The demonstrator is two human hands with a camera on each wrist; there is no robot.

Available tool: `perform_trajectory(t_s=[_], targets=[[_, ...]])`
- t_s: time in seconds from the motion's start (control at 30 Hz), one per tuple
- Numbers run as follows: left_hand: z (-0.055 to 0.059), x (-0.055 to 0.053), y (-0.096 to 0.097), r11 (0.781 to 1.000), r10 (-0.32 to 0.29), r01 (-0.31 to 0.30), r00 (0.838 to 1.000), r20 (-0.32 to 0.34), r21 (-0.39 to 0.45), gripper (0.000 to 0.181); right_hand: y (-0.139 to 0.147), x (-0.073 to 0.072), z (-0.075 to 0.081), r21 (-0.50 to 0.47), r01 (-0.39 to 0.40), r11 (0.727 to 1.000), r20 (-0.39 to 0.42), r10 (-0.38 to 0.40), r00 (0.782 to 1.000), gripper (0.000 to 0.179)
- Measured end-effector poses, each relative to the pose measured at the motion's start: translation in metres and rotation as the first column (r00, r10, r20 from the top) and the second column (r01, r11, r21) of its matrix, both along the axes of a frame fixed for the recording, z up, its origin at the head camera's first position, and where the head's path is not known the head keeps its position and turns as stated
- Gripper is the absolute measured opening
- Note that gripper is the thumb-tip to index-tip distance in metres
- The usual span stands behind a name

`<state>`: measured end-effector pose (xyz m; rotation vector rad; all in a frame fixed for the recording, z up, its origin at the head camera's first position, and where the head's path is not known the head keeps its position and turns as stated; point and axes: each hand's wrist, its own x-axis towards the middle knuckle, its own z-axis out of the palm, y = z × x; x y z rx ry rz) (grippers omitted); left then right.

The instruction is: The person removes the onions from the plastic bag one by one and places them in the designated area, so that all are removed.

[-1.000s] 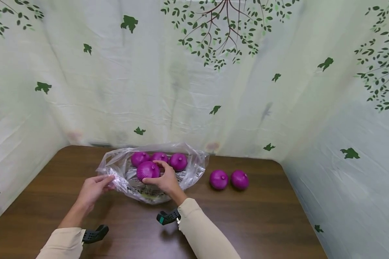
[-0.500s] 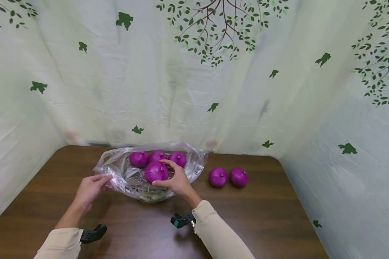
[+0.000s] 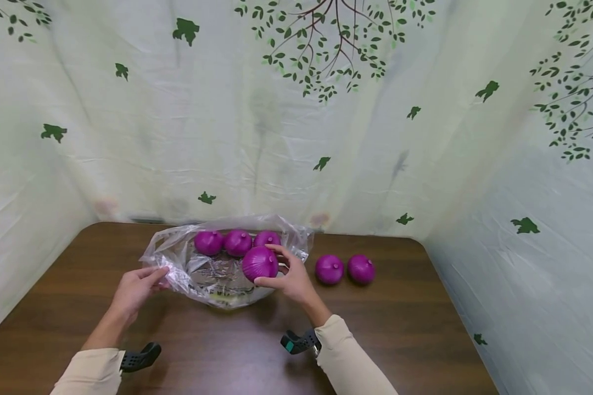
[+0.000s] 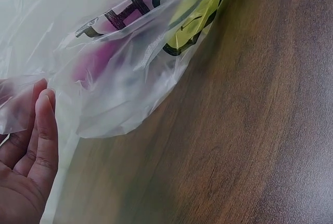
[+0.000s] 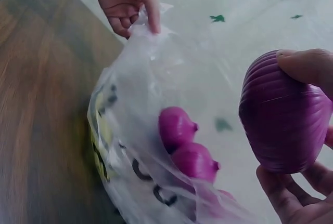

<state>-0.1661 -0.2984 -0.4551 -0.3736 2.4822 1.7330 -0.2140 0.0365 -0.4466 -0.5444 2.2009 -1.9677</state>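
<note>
My right hand (image 3: 294,277) holds a purple onion (image 3: 259,264) between thumb and fingers, over the right part of a clear plastic bag (image 3: 178,274). In the right wrist view the held onion (image 5: 283,115) shows a ribbed skin, raised above the bag. The left hand (image 3: 137,289) pinches the bag's left edge, and the thin film (image 4: 15,99) lies between its thumb and fingers in the left wrist view. Three more onions sit in a row at the back of the bag: a left onion (image 3: 208,242), a middle onion (image 3: 238,242) and a right onion (image 3: 267,238), partly covered by the held one.
Two onions stand side by side on the brown wooden table (image 3: 400,329) right of the bag, a nearer-to-bag onion (image 3: 329,269) and an outer onion (image 3: 361,269). A pale leaf-printed curtain (image 3: 277,137) hangs behind the table and along its sides. Black lettering marks the bag.
My right hand has carried the onion rightward across the bag, baring the bag's middle. The left hand keeps its pinch on the bag's edge. The view has shifted slightly.
</note>
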Motion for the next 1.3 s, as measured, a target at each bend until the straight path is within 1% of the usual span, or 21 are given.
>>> perform_trajectory(t_s=[0.1,0.2,0.33,0.4,0.47,0.57,0.63,0.73,0.77,0.87,0.93,1.07,1.2,1.3], targets=[[-0.001,0.000,0.000,1.000,0.003,-0.003,1.000,0.001,0.008,0.062,0.011,0.002,0.004,-0.017,0.001,1.000,-0.008,-0.001,1.000,0.069],[-0.001,-0.001,0.001,1.000,0.006,-0.006,1.000,0.001,0.009,0.062,0.022,0.010,0.016,-0.018,0.011,1.000,-0.029,-0.012,1.000,0.068],[-0.001,-0.002,0.001,1.000,0.009,-0.009,1.000,0.000,0.008,0.063,0.036,0.020,0.033,0.032,0.044,0.999,-0.057,-0.042,0.997,0.067],[-0.001,-0.003,0.001,1.000,0.009,-0.009,1.000,-0.005,0.015,0.063,0.041,0.022,0.034,0.044,0.063,0.997,-0.074,-0.060,0.995,0.067],[-0.001,-0.003,0.001,1.000,0.006,-0.006,1.000,-0.006,0.018,0.064,0.046,0.023,0.033,0.038,0.088,0.995,-0.094,-0.084,0.992,0.067],[-0.001,-0.003,0.000,1.000,0.004,-0.004,1.000,-0.002,0.017,0.064,0.052,0.020,0.022,-0.004,0.150,0.989,-0.108,-0.150,0.983,0.068],[-0.001,-0.002,-0.001,1.000,0.002,-0.002,1.000,0.007,0.010,0.065,0.056,0.019,0.018,-0.020,0.185,0.982,-0.103,-0.186,0.977,0.069],[-0.003,-0.002,-0.002,1.000,0.002,-0.002,1.000,0.021,0.003,0.065,0.066,0.011,0.005,-0.038,0.225,0.974,-0.086,-0.228,0.970,0.071],[-0.003,-0.001,-0.003,1.000,0.002,-0.002,1.000,0.025,0.001,0.065,0.069,0.010,0.003,-0.040,0.231,0.972,-0.087,-0.233,0.969,0.071],[-0.004,-0.001,-0.004,1.000,0.005,-0.006,1.000,0.031,0.004,0.065,0.079,0.002,-0.008,-0.036,0.267,0.963,-0.102,-0.269,0.958,0.073],[-0.005,-0.001,-0.003,1.000,0.009,-0.009,1.000,0.029,0.011,0.065,0.084,0.001,-0.008,-0.034,0.290,0.956,-0.118,-0.292,0.949,0.072],[-0.006,-0.002,-0.002,1.000,0.012,-0.013,1.000,0.029,0.028,0.065,0.095,0.000,-0.008,-0.024,0.322,0.947,-0.123,-0.322,0.939,0.071],[-0.006,-0.003,0.000,0.999,0.014,-0.016,0.999,0.032,0.048,0.065,0.105,0.000,-0.006,-0.033,0.343,0.939,-0.105,-0.345,0.933,0.071],[-0.006,-0.003,0.001,0.998,0.015,-0.017,0.999,0.033,0.055,0.066,0.111,0.002,-0.002,-0.055,0.350,0.935,-0.071,-0.353,0.933,0.072]])
